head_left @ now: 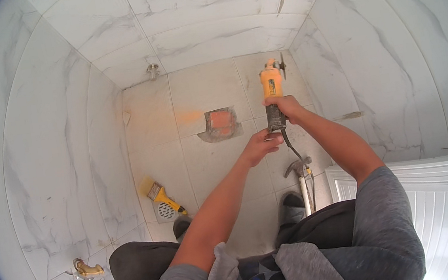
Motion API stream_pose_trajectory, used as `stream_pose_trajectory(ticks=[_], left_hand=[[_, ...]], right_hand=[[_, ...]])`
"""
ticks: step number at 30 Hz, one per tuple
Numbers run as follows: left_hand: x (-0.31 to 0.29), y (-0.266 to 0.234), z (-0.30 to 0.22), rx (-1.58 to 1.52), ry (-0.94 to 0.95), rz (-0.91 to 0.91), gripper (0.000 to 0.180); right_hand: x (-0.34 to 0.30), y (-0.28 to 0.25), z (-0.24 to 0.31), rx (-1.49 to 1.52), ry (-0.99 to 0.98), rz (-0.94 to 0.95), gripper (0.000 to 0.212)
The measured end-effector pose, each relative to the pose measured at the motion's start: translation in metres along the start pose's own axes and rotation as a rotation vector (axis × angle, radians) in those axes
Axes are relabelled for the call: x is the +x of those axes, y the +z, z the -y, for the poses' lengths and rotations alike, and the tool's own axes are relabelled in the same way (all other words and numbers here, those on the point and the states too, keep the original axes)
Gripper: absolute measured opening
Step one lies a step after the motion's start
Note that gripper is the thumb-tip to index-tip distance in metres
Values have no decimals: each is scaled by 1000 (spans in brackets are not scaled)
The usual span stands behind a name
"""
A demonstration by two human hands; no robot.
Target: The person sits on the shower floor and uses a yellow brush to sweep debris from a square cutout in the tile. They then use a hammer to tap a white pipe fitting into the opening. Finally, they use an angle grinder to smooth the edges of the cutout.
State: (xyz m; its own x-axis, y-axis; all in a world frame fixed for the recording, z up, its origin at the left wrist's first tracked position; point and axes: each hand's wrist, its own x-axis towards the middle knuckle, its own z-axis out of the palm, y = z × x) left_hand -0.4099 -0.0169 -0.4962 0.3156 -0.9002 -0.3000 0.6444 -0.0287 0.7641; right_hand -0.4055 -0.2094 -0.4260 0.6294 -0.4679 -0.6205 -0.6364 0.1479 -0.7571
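Marble-look walls [55, 163] enclose a pale tiled floor [211, 173], where a yellow grinder [272, 84] is held up toward the far right.

The right hand [288, 107] wraps round the grinder's body; the left hand [261, 146], fingers partly curled, meets its near end by the cord [288, 141], though I cannot tell whether it pinches anything. The step looks like handling or adjusting the tool, right of the orange square patch [222, 123]; the next move seems to call for a steady grip, cord clear of the disc [283, 66].
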Motion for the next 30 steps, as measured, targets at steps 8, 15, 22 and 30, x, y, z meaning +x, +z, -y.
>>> stream_pose_trajectory(ticks=[8,15,22,30], left_hand=[[9,10,12,-399,-55,-109,37],[11,8,19,-153,-95,-194,42],[6,-58,9,1225,-129,-848,67],[31,-72,-35,1481,-433,-1140,96]], right_hand=[[3,5,-6,20,25,-114,51],[12,6,-18,-95,4,-128,48],[25,-16,-13,-356,-42,-154,59],[26,-37,-4,-644,-20,-168,68]])
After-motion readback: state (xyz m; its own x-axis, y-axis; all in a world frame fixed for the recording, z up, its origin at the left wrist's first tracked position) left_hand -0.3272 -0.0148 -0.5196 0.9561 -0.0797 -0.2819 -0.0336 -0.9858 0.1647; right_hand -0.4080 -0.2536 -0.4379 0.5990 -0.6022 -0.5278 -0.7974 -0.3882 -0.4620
